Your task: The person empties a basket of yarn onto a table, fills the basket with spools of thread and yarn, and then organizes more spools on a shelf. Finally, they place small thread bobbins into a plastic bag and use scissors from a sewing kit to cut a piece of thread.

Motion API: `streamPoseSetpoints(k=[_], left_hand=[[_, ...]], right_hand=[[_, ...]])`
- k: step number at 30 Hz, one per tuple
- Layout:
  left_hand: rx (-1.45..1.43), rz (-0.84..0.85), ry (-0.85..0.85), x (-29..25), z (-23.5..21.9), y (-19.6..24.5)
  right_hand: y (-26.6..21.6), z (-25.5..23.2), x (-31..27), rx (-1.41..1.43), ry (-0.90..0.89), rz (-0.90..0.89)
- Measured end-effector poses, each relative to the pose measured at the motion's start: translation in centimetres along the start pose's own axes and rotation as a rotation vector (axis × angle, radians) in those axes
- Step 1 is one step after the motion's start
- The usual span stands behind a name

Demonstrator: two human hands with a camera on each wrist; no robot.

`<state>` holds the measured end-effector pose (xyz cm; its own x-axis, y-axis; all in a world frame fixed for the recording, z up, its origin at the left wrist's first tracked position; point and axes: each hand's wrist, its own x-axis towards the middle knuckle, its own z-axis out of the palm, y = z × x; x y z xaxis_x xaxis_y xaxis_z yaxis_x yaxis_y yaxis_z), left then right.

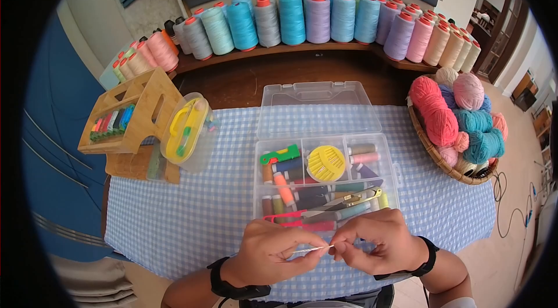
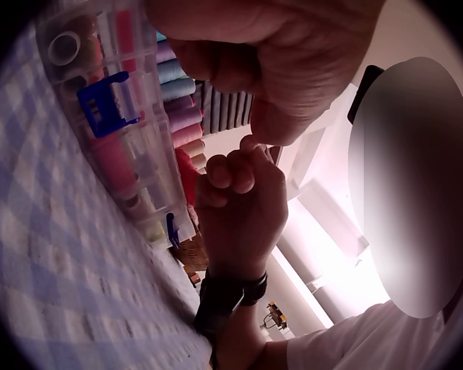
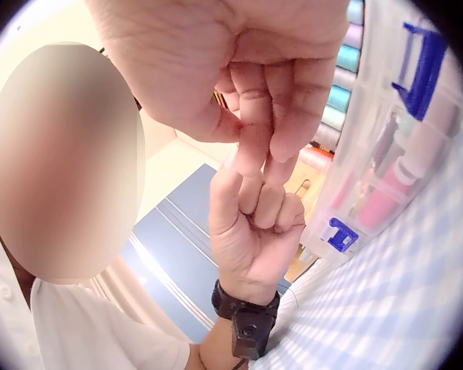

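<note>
Close together in front of the sewing box, both hands work on a thin white strand (image 1: 308, 249). My left hand (image 1: 270, 250) pinches it between thumb and forefinger, and a short length runs across to the right. At its other end the thumb and fingertips of my right hand (image 1: 383, 244) pinch it. The wrist views show the fingertips of the two hands meeting, with the strand itself mostly hidden. Just beyond lies the clear sewing box (image 1: 385, 154) with its lid (image 1: 317, 125) folded back. Inside are thread spools (image 1: 283, 190), a yellow needle disc (image 1: 325, 164) and a green needle threader (image 1: 279, 155).
Pink-handled scissors (image 1: 285, 216) and a gold-coloured tool (image 1: 366, 196) lie across the box. A basket (image 1: 419, 133) of yarn stands right; a wooden rack (image 1: 125, 107) and a yellow-handled container (image 1: 185, 133) stand left. Large thread cones (image 1: 292, 20) line the back shelf.
</note>
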<state>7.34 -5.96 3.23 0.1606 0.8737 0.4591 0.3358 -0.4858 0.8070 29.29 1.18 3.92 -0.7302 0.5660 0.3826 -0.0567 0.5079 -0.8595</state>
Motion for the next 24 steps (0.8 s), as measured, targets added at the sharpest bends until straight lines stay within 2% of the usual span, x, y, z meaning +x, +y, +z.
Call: streamPoseSetpoints(k=[3,11,24], left_hand=[[0.002,0.0,-0.025,0.07,-0.08,0.06],[0.02,0.009,-0.071,0.36,-0.06,0.34],[0.049,-0.026,-0.052,0.07,0.06,0.24]], right_hand=[[-0.14,-0.06,0.1,0.034,-0.008,0.043],[0.04,0.03,0.46,-0.046,0.06,-0.08],[0.01,0.11,0.46,-0.072,0.031,-0.025]])
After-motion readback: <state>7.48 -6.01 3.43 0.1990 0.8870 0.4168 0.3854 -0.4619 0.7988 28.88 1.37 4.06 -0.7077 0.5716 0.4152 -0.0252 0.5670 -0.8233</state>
